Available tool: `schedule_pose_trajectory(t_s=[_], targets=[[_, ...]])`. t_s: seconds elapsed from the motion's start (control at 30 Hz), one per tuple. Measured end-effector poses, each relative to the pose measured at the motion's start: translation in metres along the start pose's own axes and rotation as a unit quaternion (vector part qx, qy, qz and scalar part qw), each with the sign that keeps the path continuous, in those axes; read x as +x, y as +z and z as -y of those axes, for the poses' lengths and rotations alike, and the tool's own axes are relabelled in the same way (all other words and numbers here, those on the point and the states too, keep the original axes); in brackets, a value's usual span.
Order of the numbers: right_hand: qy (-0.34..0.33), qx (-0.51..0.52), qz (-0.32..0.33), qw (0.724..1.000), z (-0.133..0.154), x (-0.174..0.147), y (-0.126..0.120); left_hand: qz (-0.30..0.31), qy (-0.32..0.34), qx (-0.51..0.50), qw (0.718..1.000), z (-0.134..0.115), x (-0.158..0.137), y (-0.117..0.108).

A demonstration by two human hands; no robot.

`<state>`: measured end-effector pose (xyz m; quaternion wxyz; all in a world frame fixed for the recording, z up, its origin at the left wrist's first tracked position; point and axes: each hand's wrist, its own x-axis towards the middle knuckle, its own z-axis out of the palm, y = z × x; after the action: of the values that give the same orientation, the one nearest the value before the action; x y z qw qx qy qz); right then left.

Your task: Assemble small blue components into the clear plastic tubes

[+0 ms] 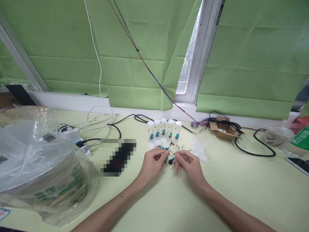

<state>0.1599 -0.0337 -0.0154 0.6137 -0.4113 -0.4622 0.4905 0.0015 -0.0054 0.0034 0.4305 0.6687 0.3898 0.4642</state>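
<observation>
My left hand point(152, 162) and my right hand point(189, 163) face each other over the table, thumb and fingertips pinched. Between their fingertips runs a thin rod-like piece point(172, 153), too small to make out fully. Just below it, near my right fingertips, is a small black round part point(170, 161) with blue beside it. Behind my hands stands a row of clear tubes with white caps point(157, 130), each holding a small blue or green part with thin stems. More white caps point(158, 142) show in front of them, partly hidden by my left hand. Several thin sticks point(180, 147) lie behind my right hand.
A large round tub in a clear plastic bag point(48, 180) fills the left side. A blurred-out dark object point(119, 158) lies left of my hands, near a power strip point(77, 140). To the right are translucent pieces point(199, 149), an open cardboard box point(223, 130), black cables point(253, 154) and a phone point(299, 165).
</observation>
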Motion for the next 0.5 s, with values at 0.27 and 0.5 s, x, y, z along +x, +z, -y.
schedule_pose_trajectory(t_s=[0.27, 0.5], targets=[[0.093, 0.133, 0.008, 0.987, 0.0000, -0.0011, 0.0005, 0.003, 0.003, -0.009, 1.000, -0.0008, 0.0019, 0.0002], [0.163, 0.207, 0.002, 0.965, -0.0012, 0.0009, 0.0007, 0.000, 0.009, 0.003, 1.000, -0.0009, 0.0005, -0.0007]])
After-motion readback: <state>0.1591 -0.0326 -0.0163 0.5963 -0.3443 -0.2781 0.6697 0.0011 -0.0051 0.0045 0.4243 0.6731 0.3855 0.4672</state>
